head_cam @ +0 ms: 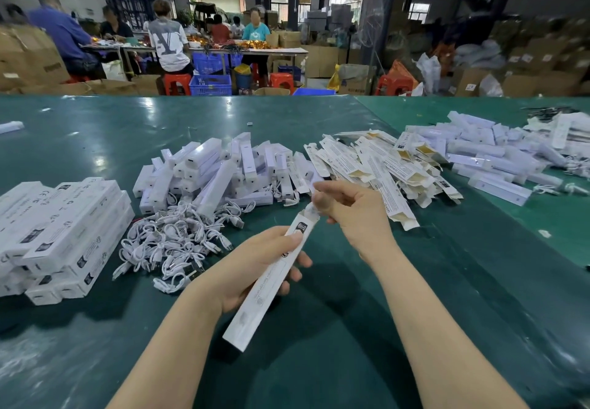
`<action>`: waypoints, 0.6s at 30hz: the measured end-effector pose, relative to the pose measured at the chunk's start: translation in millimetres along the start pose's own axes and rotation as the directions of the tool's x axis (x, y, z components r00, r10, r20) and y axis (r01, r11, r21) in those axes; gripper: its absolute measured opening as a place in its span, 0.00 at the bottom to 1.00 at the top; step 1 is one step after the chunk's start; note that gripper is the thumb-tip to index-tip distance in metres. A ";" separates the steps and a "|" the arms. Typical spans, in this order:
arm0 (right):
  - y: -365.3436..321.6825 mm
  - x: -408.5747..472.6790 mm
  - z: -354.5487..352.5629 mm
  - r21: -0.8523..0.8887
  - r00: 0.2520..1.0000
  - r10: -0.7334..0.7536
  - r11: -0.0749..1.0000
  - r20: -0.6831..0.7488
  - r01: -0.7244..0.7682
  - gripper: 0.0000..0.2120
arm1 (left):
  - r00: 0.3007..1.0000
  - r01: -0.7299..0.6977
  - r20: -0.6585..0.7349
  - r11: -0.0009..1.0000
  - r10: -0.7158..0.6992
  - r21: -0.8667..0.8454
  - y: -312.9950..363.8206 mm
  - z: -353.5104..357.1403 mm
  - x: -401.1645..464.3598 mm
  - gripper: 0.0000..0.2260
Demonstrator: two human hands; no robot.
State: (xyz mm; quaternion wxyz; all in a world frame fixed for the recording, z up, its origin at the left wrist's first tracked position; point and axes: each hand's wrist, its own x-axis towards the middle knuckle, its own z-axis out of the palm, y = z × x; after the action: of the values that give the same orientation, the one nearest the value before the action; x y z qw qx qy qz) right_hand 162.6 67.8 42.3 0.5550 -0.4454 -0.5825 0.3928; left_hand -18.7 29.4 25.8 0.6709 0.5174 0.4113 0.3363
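My left hand grips a long, narrow white carton around its middle, tilted with its open top end pointing up and to the right. My right hand is at that open end, its fingers curled and pinching a small pale item at the carton's mouth. Both hands hover above the green table.
Packed white cartons are stacked at the left. Coiled white cables and white bar-shaped devices lie in the middle. Flat empty cartons lie right of centre, and more devices at the far right. People work at tables behind.
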 end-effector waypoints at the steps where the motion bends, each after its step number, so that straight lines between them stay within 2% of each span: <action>1: 0.7 0.5 -0.9 -0.017 1.000 0.009 1.000 0.006 -0.008 0.09 | 1.000 -0.014 -0.002 1.000 0.014 -0.010 -0.1 -0.4 -0.2 0.12; 4: 2.4 1.4 -2.4 -0.047 1.000 0.022 0.999 0.021 -0.021 0.14 | 0.999 -0.043 -0.019 0.999 0.043 -0.021 -0.7 0.8 -0.9 0.15; 9: 6.1 -2.4 5.3 -0.155 0.993 0.042 0.988 0.107 -0.025 0.13 | 0.997 -0.051 -0.057 0.996 0.055 0.073 -2.2 3.7 1.8 0.13; 14: 8.8 -3.1 8.8 -0.284 0.985 0.146 0.952 0.089 -0.116 0.23 | 0.991 -0.061 -0.115 0.994 0.071 0.095 -6.7 5.4 7.2 0.21; 18: 8.1 -2.7 8.0 -0.299 0.987 0.130 0.949 0.094 -0.097 0.10 | 0.987 -0.090 -0.122 0.992 0.100 0.086 -8.1 4.2 8.7 0.25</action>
State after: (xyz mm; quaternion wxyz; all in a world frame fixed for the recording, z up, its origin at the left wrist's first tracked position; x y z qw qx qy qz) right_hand 155.3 67.9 33.2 0.4256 -0.5326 -0.6380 0.3579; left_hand -11.0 33.4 16.7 0.6054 0.5407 0.4409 0.3830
